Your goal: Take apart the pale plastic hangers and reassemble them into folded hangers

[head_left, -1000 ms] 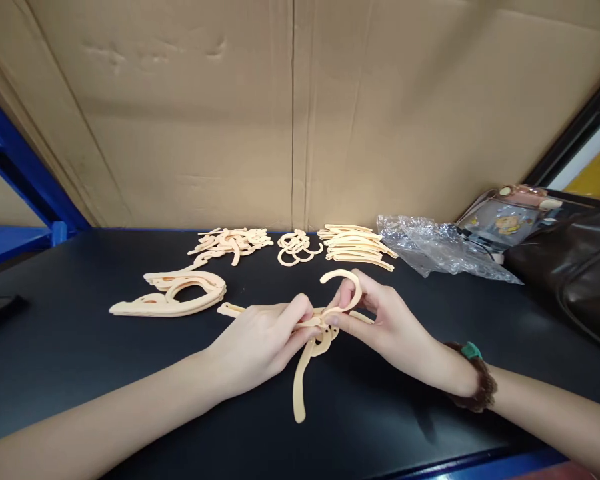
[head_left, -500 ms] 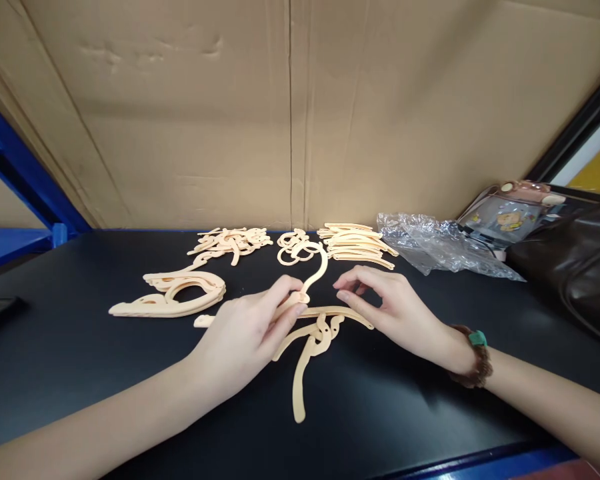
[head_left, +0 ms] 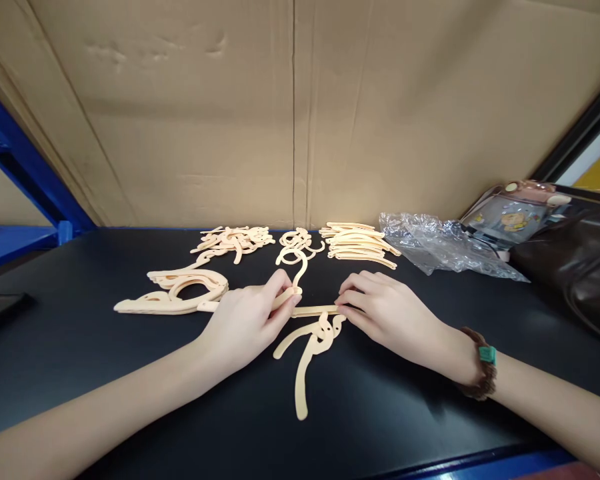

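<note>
My left hand [head_left: 253, 317] pinches a cream plastic piece joined to a curved hook [head_left: 301, 270] that points up and away. A long cream bar [head_left: 314, 311] runs on toward my right hand [head_left: 380, 307], whose fingers and thumb are closed on its right end. Just in front of my hands lie loose curved arm pieces [head_left: 301, 390] and a small joint piece [head_left: 321, 341] on the black table. How the pieces under my left fingers meet is hidden.
Stacked folded hangers [head_left: 173, 301] lie at left. Farther back are piles of small parts [head_left: 237, 241], hooks [head_left: 295, 239] and long bars [head_left: 357, 243]. Crumpled clear plastic bags [head_left: 445, 243] and a dark brown bag [head_left: 575, 263] sit at right. A dark flat object [head_left: 3, 312] is far left.
My right hand has closed on the bar's right end. My left hand, with the hook piece, has shifted slightly left, and the hook has moved left with it.
</note>
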`<state>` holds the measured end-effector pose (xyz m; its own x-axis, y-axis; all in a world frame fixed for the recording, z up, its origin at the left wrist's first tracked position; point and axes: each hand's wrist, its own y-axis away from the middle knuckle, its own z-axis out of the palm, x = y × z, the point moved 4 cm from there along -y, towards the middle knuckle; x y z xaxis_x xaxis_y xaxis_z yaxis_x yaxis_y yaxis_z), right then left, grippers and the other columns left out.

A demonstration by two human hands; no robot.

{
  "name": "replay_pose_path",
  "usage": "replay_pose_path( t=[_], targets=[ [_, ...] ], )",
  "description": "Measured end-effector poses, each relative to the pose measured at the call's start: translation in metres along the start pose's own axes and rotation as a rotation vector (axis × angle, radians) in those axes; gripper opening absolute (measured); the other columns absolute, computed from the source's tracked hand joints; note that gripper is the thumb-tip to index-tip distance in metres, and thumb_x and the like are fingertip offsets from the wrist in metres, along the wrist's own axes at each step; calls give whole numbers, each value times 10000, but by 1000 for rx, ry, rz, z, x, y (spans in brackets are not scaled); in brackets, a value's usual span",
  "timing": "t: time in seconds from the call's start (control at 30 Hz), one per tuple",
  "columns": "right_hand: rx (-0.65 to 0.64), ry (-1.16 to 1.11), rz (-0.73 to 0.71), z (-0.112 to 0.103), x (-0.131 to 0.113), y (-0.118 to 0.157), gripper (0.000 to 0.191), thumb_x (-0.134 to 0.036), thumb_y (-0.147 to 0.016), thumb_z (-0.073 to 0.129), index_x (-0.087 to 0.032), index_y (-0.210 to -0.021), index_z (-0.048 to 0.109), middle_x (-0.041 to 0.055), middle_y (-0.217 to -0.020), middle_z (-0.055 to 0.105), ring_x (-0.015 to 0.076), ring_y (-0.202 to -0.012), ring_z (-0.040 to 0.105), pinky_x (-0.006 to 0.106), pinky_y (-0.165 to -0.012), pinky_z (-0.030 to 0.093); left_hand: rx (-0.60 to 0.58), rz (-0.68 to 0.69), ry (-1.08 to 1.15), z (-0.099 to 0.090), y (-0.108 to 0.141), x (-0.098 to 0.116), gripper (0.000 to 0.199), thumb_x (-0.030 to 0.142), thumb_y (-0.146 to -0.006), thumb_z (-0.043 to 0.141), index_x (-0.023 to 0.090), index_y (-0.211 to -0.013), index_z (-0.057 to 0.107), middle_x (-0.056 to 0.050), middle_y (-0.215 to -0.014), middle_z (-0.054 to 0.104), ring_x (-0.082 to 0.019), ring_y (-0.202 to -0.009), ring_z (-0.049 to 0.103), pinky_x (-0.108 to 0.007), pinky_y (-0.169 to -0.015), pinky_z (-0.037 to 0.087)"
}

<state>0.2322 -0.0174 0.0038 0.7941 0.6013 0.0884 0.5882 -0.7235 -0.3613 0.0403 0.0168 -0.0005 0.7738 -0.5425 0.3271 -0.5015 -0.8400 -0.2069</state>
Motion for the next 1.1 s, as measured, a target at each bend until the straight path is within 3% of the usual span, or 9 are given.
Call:
replay_pose_path(
  t=[0.27, 0.63, 0.9, 1.0, 1.1],
  targets=[
    [-80, 140, 63, 8, 11, 0, 194, -120, -951, 469, -147, -852, 633, 40, -858, 630, 186, -788, 559, 318, -722, 410, -32, -57, 10, 2, -2, -2, 229, 440, -968, 278, 249, -902, 385, 56, -636, 532, -179, -576, 584, -250, -526, 283],
    [-64, 168, 57, 8, 15, -2, 232, -123, -966, 428, -148, -846, 625, 52, -828, 622, 196, -772, 550, 325, -715, 385, -24, -41, 72, 2, -3, -3, 239, 437, -972, 299, 248, -993, 444, 43, -660, 557, -178, -585, 572, -247, -526, 309],
    [-41, 188, 80, 6, 13, -3, 232, -143, -976, 402, -156, -826, 578, 56, -814, 625, 195, -744, 560, 315, -699, 383, -16, -60, 243, 2, -4, -6, 278, 474, -956, 366, 236, -832, 442, 59, -623, 532, -141, -547, 507, -241, -525, 314],
    [-40, 167, 170, 4, 16, -2, 221, -148, -980, 365, -167, -835, 531, 28, -695, 596, 169, -599, 526, 285, -569, 335, -13, -64, 271, 3, -3, -6, 297, 484, -944, 395, 228, -802, 444, 53, -636, 565, -138, -547, 523, -241, -522, 318],
    [-86, 92, 294, 3, 18, 0, 197, -177, -986, 311, -174, -912, 493, -34, -536, 497, 142, -414, 388, 276, -451, 211, -4, -74, 270, 2, -3, -6, 315, 490, -934, 415, 224, -766, 441, 67, -580, 529, -125, -505, 478, -235, -508, 299]
  ],
)
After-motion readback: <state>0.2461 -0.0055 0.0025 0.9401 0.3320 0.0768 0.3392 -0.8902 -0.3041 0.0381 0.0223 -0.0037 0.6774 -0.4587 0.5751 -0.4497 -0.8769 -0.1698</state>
